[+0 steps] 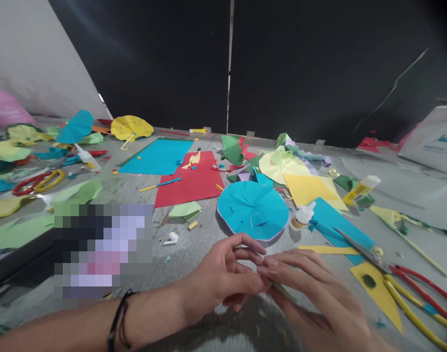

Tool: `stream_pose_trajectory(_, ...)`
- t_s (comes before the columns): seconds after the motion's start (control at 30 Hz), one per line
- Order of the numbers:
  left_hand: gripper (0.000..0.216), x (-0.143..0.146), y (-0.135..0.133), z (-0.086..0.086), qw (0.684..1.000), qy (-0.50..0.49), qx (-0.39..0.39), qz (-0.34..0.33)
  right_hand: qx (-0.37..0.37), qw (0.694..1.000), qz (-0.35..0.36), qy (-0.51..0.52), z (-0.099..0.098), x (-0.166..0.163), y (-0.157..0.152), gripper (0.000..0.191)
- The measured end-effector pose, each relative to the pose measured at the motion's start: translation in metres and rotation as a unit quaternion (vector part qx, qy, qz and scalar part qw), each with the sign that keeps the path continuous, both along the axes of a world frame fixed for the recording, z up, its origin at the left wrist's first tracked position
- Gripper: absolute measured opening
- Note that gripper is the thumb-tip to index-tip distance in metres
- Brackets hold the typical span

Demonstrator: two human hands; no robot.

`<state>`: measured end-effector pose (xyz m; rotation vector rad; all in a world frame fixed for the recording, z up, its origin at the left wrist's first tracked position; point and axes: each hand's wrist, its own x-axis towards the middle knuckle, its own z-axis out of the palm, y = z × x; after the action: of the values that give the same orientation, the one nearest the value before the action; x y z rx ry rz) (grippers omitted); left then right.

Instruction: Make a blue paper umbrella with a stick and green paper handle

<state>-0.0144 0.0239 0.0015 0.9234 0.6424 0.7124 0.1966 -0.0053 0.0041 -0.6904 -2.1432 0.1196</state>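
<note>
My left hand (232,274), with a black cord at the wrist, has its fingers curled and its thumb tip meeting the fingertips of my right hand (318,288). Between them shows a small light green paper piece (282,291), mostly covered by the fingers. Just beyond the hands lies a round blue paper disc (252,208) with folds, small slits and a pale purple edge. A small glue bottle (303,215) with a white nozzle stands right of the disc. Scissors (384,264) with red and yellow handles lie open beside my right hand, across blue and yellow paper.
Red paper (194,181) and blue paper (157,156) lie farther back, near a yellow pleated disc (132,128). A glue stick (361,189) is at right, a white earbud (171,238) left of my hands. More scissors (39,182) lie among scraps at left. A dark panel (164,63) rises behind.
</note>
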Motion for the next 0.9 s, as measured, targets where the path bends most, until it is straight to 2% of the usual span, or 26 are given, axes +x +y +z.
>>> stream_pose_trajectory(0.27, 0.057, -0.004, 0.009, 0.000, 0.999, 0.025, 0.003, -0.045, -0.027, 0.999, 0.020, -0.025, 0.000, 0.003, 0.001, 0.049)
stream_pose_trajectory(0.4, 0.049, -0.004, 0.011, 0.007, 0.998, 0.051, 0.036, 0.007, -0.027, 0.999, 0.002, -0.028, 0.002, 0.003, 0.004, 0.043)
stream_pose_trajectory(0.5, 0.037, -0.006, 0.013, 0.012, 0.991, 0.085, 0.089, 0.057, -0.034, 0.998, -0.048, -0.019, 0.003, 0.005, 0.008, 0.038)
stream_pose_trajectory(0.6, 0.028, -0.008, 0.016, 0.014, 0.981, 0.115, 0.126, 0.089, -0.057, 0.993, -0.084, -0.063, 0.002, 0.007, 0.011, 0.036)
stream_pose_trajectory(0.77, 0.023, -0.005, 0.018, 0.011, 0.980, 0.126, 0.118, 0.104, -0.097, 0.983, -0.055, -0.145, -0.001, 0.007, 0.012, 0.045)
stream_pose_trajectory(0.9, 0.023, -0.004, 0.018, 0.009, 0.980, 0.127, 0.106, 0.114, -0.099, 0.976, -0.050, -0.189, -0.007, 0.006, 0.013, 0.027)
